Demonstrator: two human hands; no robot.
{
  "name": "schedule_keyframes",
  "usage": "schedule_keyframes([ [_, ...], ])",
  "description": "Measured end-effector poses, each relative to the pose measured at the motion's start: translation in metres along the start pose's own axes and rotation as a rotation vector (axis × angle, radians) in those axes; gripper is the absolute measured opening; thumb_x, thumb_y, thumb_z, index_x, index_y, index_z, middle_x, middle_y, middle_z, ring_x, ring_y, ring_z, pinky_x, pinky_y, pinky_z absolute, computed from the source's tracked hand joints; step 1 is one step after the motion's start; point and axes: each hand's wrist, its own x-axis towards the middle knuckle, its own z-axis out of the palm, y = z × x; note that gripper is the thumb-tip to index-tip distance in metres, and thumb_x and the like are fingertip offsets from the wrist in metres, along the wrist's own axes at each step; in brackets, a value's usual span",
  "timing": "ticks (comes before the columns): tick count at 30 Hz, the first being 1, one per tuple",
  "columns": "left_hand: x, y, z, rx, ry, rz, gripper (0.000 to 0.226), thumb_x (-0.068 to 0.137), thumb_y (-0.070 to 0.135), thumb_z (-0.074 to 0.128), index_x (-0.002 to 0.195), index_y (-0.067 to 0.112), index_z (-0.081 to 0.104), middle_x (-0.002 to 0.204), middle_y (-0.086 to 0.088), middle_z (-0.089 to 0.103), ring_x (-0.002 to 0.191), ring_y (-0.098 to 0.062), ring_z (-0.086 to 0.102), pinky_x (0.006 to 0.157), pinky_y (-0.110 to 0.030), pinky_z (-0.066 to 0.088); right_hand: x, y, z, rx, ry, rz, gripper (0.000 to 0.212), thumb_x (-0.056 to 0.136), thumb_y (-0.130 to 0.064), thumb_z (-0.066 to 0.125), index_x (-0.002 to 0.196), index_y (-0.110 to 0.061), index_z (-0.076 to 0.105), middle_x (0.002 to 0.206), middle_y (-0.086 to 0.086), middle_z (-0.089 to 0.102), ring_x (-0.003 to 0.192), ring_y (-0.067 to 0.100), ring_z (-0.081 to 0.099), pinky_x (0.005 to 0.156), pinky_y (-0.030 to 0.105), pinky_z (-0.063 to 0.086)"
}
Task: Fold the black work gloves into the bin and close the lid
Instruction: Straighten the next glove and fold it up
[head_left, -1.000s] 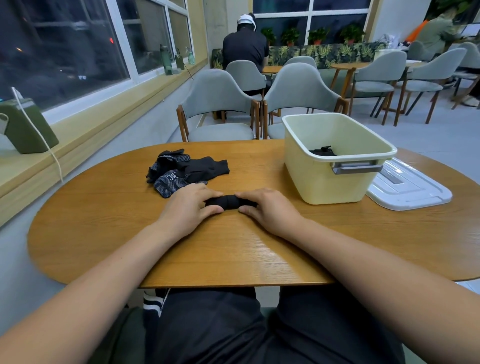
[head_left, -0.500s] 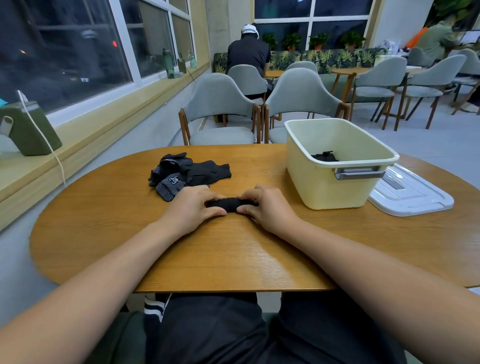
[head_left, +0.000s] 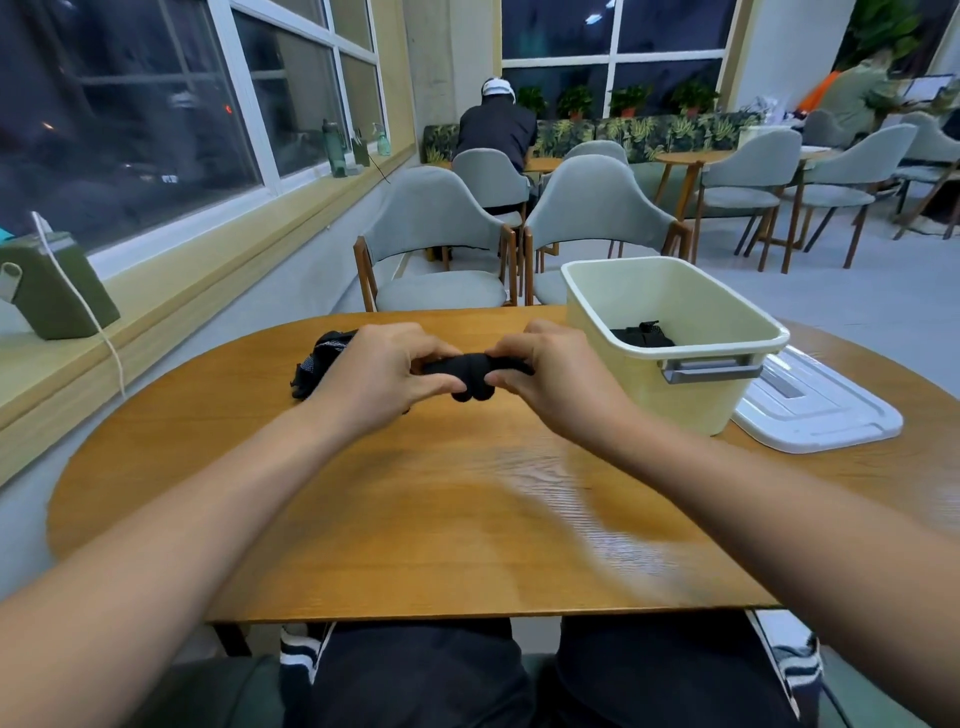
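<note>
A rolled black work glove (head_left: 470, 375) hangs in the air above the table, held at both ends. My left hand (head_left: 376, 376) grips its left end and my right hand (head_left: 558, 376) grips its right end. Behind my left hand, a pile of black gloves (head_left: 319, 358) lies on the table, partly hidden. To the right stands the cream bin (head_left: 675, 338), open, with a folded black glove (head_left: 641, 335) inside. Its white lid (head_left: 815, 410) lies flat on the table beside the bin.
The oval wooden table (head_left: 467, 509) has two grey chairs (head_left: 436, 249) at its far side. A green device with a white cord (head_left: 52, 286) sits on the window ledge at left. A person sits with their back to me at a farther table.
Both hands have lifted the rolled glove off the table and raised it, a little farther from me. My head has tilted up.
</note>
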Motion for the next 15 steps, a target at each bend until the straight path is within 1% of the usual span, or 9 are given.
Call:
schedule_keyframes([
  [2,0.014,0.009,-0.005,-0.013,0.017,0.023,0.034,0.088,0.039,0.086,0.120,0.031,0.081,0.089,0.021,0.065,0.084,0.003,0.060,0.071,-0.017,0.042,0.008,0.000,-0.021,-0.053,-0.001,-0.027,0.025,0.099,-0.029,0.078,0.123,-0.024,0.079,0.103,0.001,0.062,0.094,0.021,0.060,0.082,0.038,0.051],
  [4,0.030,0.016,-0.007,-0.031,0.026,0.037,0.034,0.089,0.040,0.085,0.121,0.030,0.081,0.093,0.014,0.071,0.086,-0.001,0.062,0.072,-0.018,0.045,0.015,0.003,-0.041,-0.104,-0.008,-0.031,0.030,0.099,-0.031,0.077,0.129,-0.025,0.077,0.106,0.001,0.062,0.097,0.021,0.059,0.082,0.035,0.049],
  [7,0.052,0.029,-0.006,-0.041,0.041,0.072,0.035,0.089,0.042,0.085,0.121,0.029,0.081,0.095,0.012,0.073,0.087,-0.006,0.065,0.075,-0.027,0.053,0.020,0.011,-0.067,-0.157,-0.017,-0.026,0.034,0.099,-0.031,0.077,0.133,-0.026,0.075,0.105,-0.003,0.060,0.098,0.018,0.057,0.078,0.029,0.044],
  [9,0.069,0.037,-0.003,-0.059,0.051,0.099,0.033,0.088,0.041,0.086,0.118,0.029,0.082,0.093,0.012,0.073,0.087,-0.008,0.065,0.076,-0.031,0.054,0.025,0.021,-0.086,-0.208,-0.025,-0.035,0.033,0.099,-0.033,0.076,0.133,-0.029,0.075,0.105,-0.005,0.061,0.096,0.016,0.056,0.073,0.021,0.038],
  [10,0.078,0.042,0.000,-0.064,0.051,0.109,0.032,0.087,0.041,0.087,0.116,0.028,0.082,0.092,0.011,0.073,0.087,-0.009,0.064,0.075,-0.032,0.053,0.026,0.025,-0.095,-0.231,-0.031,-0.040,0.033,0.100,-0.034,0.075,0.133,-0.029,0.074,0.105,-0.006,0.061,0.094,0.015,0.055,0.072,0.019,0.037],
  [11,0.087,0.046,0.002,-0.069,0.049,0.118,0.032,0.087,0.042,0.087,0.115,0.027,0.083,0.092,0.009,0.073,0.087,-0.010,0.064,0.075,-0.033,0.052,0.029,0.031,-0.104,-0.245,-0.041,-0.041,0.033,0.100,-0.034,0.075,0.132,-0.029,0.075,0.106,-0.006,0.061,0.094,0.014,0.055,0.074,0.021,0.040],
  [13,0.105,0.055,0.009,-0.075,0.044,0.132,0.033,0.086,0.045,0.086,0.114,0.027,0.083,0.092,0.009,0.073,0.087,-0.011,0.063,0.074,-0.032,0.050,0.032,0.041,-0.118,-0.258,-0.059,-0.035,0.032,0.099,-0.032,0.076,0.130,-0.027,0.076,0.106,-0.005,0.063,0.094,0.016,0.057,0.082,0.033,0.052],
  [14,0.114,0.059,0.012,-0.075,0.042,0.139,0.035,0.086,0.047,0.086,0.114,0.027,0.083,0.091,0.009,0.072,0.086,-0.010,0.062,0.074,-0.032,0.049,0.034,0.047,-0.124,-0.265,-0.057,-0.029,0.031,0.098,-0.031,0.077,0.130,-0.027,0.076,0.106,-0.003,0.064,0.094,0.017,0.058,0.084,0.039,0.055],
  [15,0.124,0.063,0.016,-0.075,0.039,0.143,0.036,0.085,0.048,0.085,0.115,0.027,0.083,0.090,0.010,0.071,0.086,-0.009,0.061,0.074,-0.031,0.048,0.037,0.054,-0.130,-0.271,-0.047,-0.020,0.031,0.098,-0.030,0.078,0.129,-0.026,0.077,0.105,-0.002,0.064,0.093,0.018,0.059,0.083,0.040,0.055],
])
